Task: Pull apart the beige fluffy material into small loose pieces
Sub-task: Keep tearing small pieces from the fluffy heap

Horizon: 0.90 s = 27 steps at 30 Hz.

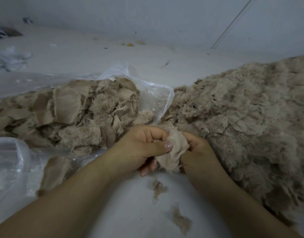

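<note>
The scrap [171, 148], a small piece of beige fluffy material, is sitting between both hands just above the pale floor [134, 203], low and centre in the head view. Its woven backing is facing the camera and its pile is facing away. The left hand [141, 148] is pinching the scrap's left edge, thumb pressing across the backing and fingers curling behind. The right hand [199, 152] is gripping the right edge with fingers folding round it, though its fingertips are hiding under the cloth.

Progress, as a judgement: the work is looking well under way but far from over. To the right, a large heap [242, 117] of loose shredded fluff is lying on the floor, touching the right forearm, and that is reading as finished output. To the left, a pile of scraps [75, 114], many showing flat backing, is spilling from a clear plastic bag [147, 86] and is waiting to be pulled apart. One more flat piece [53, 174] is lying near the left forearm. A few tufts [158, 186] are lying on the floor below the hands.

The scrap is running roughly top to bottom in the picture, slightly taller than wide, its lower end hanging toward the floor. The hands are gripping across its short axis, so a pull would be going sideways.
</note>
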Available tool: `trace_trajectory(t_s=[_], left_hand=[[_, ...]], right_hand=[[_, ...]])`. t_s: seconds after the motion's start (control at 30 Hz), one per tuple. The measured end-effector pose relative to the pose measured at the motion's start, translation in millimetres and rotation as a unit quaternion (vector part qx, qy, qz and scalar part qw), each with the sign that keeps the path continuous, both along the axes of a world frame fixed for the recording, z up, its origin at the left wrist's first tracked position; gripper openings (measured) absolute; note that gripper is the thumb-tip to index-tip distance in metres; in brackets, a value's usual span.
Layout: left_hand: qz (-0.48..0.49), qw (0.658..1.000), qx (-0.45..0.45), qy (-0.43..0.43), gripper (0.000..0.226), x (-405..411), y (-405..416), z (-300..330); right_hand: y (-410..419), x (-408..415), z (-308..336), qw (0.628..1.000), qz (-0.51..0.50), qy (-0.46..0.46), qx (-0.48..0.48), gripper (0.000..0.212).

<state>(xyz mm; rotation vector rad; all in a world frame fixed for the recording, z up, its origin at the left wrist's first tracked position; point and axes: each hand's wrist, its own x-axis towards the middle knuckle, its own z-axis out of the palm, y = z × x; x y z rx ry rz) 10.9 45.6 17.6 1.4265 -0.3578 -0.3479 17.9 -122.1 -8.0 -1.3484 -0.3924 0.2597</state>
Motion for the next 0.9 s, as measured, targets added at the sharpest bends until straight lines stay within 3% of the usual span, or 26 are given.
trace_trajectory(t_s=[0.13,0.27,0.43,0.67,0.9], left_hand=[[0.019,1.0,0.021,0.01,0.022,2.1,2.5,-1.6],[0.013,0.999,0.037,0.025,0.02,3.5,3.5,-3.3],[0.016,0.999,0.033,0.036,0.013,2.0,0.6,-5.2],[0.159,0.986,-0.05,-0.013,0.016,5.8,5.1,-1.9],[0.175,0.984,-0.03,-0.026,0.014,6.5,5.8,-1.9]], right_hand=[[2.4,-2.1,5.7,0.999,-0.035,0.033,0.006,0.011],[-1.0,2.5,2.6,0.984,-0.092,0.146,0.034,0.039],[2.7,0.0,0.9,0.993,-0.092,0.068,0.019,0.031],[2.0,5.5,-2.0,0.991,-0.108,0.064,0.034,0.035],[4.5,5.9,-1.4,0.988,-0.116,0.086,0.051,0.044]])
